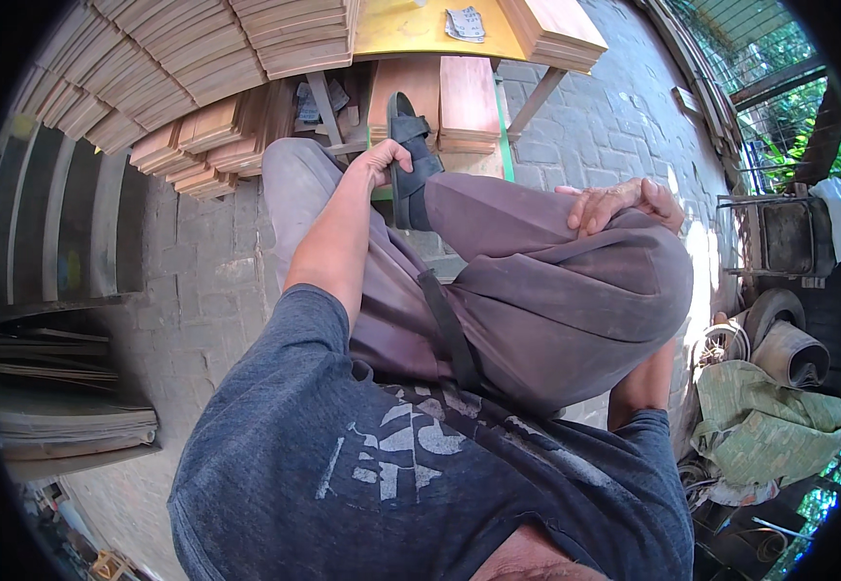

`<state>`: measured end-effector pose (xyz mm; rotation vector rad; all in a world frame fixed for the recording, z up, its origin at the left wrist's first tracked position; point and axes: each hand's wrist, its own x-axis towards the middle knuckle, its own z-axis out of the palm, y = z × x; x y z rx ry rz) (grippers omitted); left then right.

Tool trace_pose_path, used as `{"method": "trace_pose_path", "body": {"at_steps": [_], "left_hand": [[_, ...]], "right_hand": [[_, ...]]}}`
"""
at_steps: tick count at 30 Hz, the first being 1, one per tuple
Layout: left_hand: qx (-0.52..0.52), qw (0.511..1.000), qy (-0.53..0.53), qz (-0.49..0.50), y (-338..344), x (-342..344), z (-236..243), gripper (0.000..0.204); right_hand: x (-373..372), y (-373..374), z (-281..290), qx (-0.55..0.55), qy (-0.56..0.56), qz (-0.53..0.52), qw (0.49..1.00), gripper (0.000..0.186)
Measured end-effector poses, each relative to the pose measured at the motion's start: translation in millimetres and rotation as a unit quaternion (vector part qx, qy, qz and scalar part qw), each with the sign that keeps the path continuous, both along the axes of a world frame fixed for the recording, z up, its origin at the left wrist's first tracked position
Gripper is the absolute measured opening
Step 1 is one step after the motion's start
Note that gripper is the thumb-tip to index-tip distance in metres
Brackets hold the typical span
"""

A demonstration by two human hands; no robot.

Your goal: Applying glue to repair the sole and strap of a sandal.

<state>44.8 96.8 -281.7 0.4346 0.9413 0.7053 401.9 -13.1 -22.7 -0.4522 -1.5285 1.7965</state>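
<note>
Grey-black sandal [409, 155] sits on the foot crossed over my left thigh, sole turned outward. Head view: my left hand [382, 160] curls its fingers around the sandal's heel edge, gripping it. My right hand [624, 203] rests on the raised right knee, fingers loosely bent, holding nothing. Stacked wooden boards [198, 58] and a yellow tabletop [411, 34] stand just beyond the foot. Risk, as I judge it: a hard tug could kick the foot into the boards, or tip my balance, since the right hand braces nothing firm.
</note>
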Motion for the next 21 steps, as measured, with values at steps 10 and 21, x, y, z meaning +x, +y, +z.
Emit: {"method": "trace_pose_path", "body": {"at_steps": [10,21], "left_hand": [[0.016,0.991,-0.118,0.060,-26.3,-3.4,10.3,0.028],[-0.004,0.978,-0.139,0.159,-30.8,12.8,13.9,0.063]], "right_hand": [[1.0,-0.5,-1.9,-0.048,0.020,-0.007,0.999,0.069],[-1.5,-1.0,5.7,-0.077,-0.014,0.018,0.997,0.072]]}}
